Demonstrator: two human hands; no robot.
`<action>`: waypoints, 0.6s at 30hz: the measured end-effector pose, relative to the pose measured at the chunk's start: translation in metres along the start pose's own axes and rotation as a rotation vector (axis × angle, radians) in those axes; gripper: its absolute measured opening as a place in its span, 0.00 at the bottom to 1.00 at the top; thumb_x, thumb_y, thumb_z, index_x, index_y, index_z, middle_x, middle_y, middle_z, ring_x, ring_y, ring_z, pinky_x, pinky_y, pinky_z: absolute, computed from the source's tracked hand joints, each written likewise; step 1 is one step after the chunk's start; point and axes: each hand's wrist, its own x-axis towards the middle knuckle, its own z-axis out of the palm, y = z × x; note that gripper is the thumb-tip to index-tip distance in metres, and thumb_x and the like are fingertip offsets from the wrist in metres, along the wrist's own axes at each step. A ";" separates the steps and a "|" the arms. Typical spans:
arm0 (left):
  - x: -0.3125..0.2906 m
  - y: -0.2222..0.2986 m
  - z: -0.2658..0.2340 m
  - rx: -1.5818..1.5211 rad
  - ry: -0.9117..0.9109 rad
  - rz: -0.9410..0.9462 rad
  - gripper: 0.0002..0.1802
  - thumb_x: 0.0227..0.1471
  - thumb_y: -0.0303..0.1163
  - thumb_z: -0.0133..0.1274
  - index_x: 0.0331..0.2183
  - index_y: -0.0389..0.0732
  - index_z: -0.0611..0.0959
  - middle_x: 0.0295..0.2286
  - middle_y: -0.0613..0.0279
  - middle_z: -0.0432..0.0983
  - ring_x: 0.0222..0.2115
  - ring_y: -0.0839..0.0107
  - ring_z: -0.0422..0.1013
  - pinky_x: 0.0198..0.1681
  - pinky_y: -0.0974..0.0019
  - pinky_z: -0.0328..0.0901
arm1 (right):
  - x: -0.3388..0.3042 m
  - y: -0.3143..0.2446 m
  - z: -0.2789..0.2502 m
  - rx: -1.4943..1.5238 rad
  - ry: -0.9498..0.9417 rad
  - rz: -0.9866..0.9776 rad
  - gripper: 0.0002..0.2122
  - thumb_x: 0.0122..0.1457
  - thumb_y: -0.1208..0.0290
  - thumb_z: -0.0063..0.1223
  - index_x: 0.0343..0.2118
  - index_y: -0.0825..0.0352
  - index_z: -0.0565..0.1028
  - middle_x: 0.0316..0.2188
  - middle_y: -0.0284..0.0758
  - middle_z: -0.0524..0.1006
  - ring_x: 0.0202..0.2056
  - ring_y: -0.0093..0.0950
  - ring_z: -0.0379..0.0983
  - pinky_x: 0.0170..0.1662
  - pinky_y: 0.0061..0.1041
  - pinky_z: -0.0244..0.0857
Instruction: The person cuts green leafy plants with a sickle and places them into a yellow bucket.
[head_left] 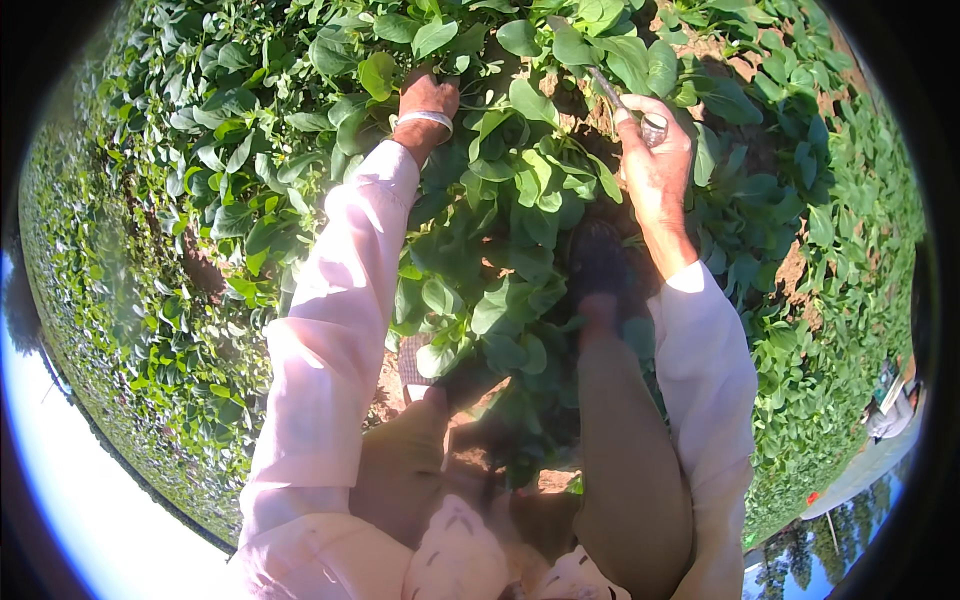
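My left hand [428,98], with a pale band [426,118] at its wrist, reaches down among the leafy green plants [433,38]. Its fingers curl into the foliage; leaves hide their tips and whatever they grip. To the right, my right hand [655,160] is closed around the handle of a hand tool [606,88]. The round butt of the handle shows above the thumb. A thin dark metal shaft runs from the fist up and left into the leaves, where its working end is hidden. Broad-leaved plants [535,175] stand between my two hands.
Below my arms are my bent legs [635,440] and a dark shoe [597,250] among the plants. Brown soil [790,270] shows in gaps between leaves. Dense greenery spreads on both sides. Pale and dark items [890,412] lie at the field's far right edge, near trees [800,560].
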 end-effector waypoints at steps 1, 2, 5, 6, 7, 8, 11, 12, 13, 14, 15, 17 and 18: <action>-0.006 -0.004 0.001 -0.003 0.092 0.183 0.21 0.48 0.40 0.49 0.39 0.32 0.75 0.36 0.39 0.73 0.38 0.43 0.70 0.43 0.53 0.66 | -0.007 -0.012 0.000 -0.133 -0.043 -0.057 0.07 0.54 0.77 0.55 0.36 0.66 0.75 0.20 0.30 0.76 0.22 0.17 0.70 0.28 0.18 0.65; -0.006 -0.010 0.008 -0.029 0.160 0.258 0.20 0.47 0.38 0.50 0.38 0.32 0.75 0.36 0.39 0.73 0.38 0.42 0.70 0.43 0.52 0.65 | -0.010 -0.016 0.002 -0.168 -0.096 -0.150 0.07 0.53 0.77 0.55 0.36 0.66 0.75 0.20 0.33 0.76 0.22 0.19 0.72 0.28 0.20 0.66; -0.018 -0.012 0.014 -0.172 0.302 0.471 0.18 0.44 0.31 0.53 0.40 0.35 0.76 0.35 0.42 0.75 0.37 0.45 0.71 0.41 0.53 0.66 | -0.016 -0.024 0.010 -0.328 -0.304 -0.226 0.08 0.50 0.77 0.55 0.35 0.63 0.73 0.23 0.39 0.78 0.27 0.37 0.77 0.30 0.32 0.68; -0.028 -0.003 0.008 -0.176 0.230 0.479 0.19 0.44 0.30 0.53 0.41 0.35 0.76 0.34 0.42 0.76 0.36 0.46 0.72 0.41 0.55 0.67 | -0.016 -0.016 0.011 -0.397 -0.284 -0.204 0.09 0.49 0.77 0.55 0.35 0.63 0.74 0.23 0.39 0.77 0.28 0.38 0.77 0.31 0.32 0.68; -0.036 0.007 0.001 -0.179 0.165 0.486 0.19 0.44 0.30 0.53 0.41 0.35 0.76 0.33 0.42 0.76 0.36 0.47 0.73 0.40 0.56 0.67 | -0.017 -0.009 0.014 -0.463 -0.266 -0.188 0.09 0.48 0.76 0.55 0.34 0.62 0.74 0.24 0.39 0.77 0.28 0.39 0.76 0.32 0.33 0.68; -0.039 0.013 0.001 -0.087 0.100 0.500 0.21 0.43 0.27 0.54 0.43 0.38 0.76 0.33 0.44 0.77 0.36 0.49 0.73 0.40 0.56 0.67 | -0.016 -0.004 0.013 -0.483 -0.197 -0.167 0.09 0.48 0.76 0.54 0.34 0.62 0.74 0.24 0.40 0.77 0.28 0.40 0.76 0.32 0.34 0.68; -0.022 0.027 0.006 0.133 0.026 0.480 0.22 0.44 0.33 0.54 0.45 0.46 0.77 0.35 0.49 0.77 0.37 0.49 0.73 0.41 0.55 0.68 | -0.011 0.002 0.010 -0.424 -0.180 -0.103 0.08 0.49 0.75 0.55 0.34 0.63 0.74 0.23 0.41 0.77 0.28 0.40 0.76 0.33 0.33 0.68; -0.015 0.033 0.005 0.162 -0.002 0.409 0.22 0.45 0.35 0.53 0.46 0.46 0.75 0.38 0.49 0.76 0.38 0.49 0.73 0.43 0.55 0.68 | -0.009 0.003 0.013 -0.418 -0.184 -0.113 0.08 0.49 0.74 0.55 0.34 0.64 0.74 0.23 0.41 0.77 0.28 0.39 0.77 0.33 0.33 0.69; -0.002 0.038 0.011 0.184 -0.033 0.336 0.24 0.46 0.35 0.53 0.48 0.47 0.74 0.39 0.49 0.75 0.40 0.50 0.72 0.44 0.55 0.67 | -0.006 0.006 0.016 -0.421 -0.182 -0.118 0.08 0.49 0.74 0.55 0.34 0.64 0.74 0.23 0.41 0.77 0.28 0.39 0.77 0.33 0.33 0.69; 0.005 0.046 0.011 0.184 -0.046 0.331 0.24 0.46 0.36 0.52 0.48 0.47 0.74 0.39 0.49 0.75 0.41 0.50 0.72 0.44 0.55 0.67 | -0.008 0.009 0.019 -0.421 -0.183 -0.116 0.08 0.49 0.74 0.55 0.35 0.64 0.74 0.23 0.41 0.77 0.29 0.38 0.77 0.33 0.32 0.69; 0.011 0.054 0.011 0.185 -0.059 0.324 0.24 0.46 0.36 0.52 0.48 0.48 0.74 0.40 0.49 0.75 0.41 0.50 0.71 0.45 0.55 0.67 | -0.009 0.009 0.019 -0.427 -0.181 -0.104 0.09 0.49 0.74 0.55 0.35 0.64 0.74 0.24 0.41 0.77 0.29 0.39 0.77 0.33 0.32 0.69; 0.023 0.068 0.016 0.097 -0.168 0.333 0.22 0.50 0.35 0.46 0.49 0.50 0.72 0.42 0.49 0.74 0.44 0.51 0.71 0.44 0.55 0.68 | -0.007 0.005 0.024 -0.428 -0.181 -0.095 0.09 0.49 0.74 0.55 0.35 0.64 0.74 0.24 0.41 0.78 0.29 0.40 0.77 0.33 0.32 0.69; 0.022 0.067 0.017 0.076 -0.167 0.329 0.24 0.50 0.35 0.46 0.51 0.52 0.71 0.46 0.49 0.72 0.46 0.53 0.69 0.47 0.56 0.66 | -0.005 0.005 0.029 -0.406 -0.186 -0.053 0.09 0.49 0.74 0.55 0.35 0.64 0.75 0.25 0.42 0.78 0.30 0.40 0.77 0.34 0.32 0.69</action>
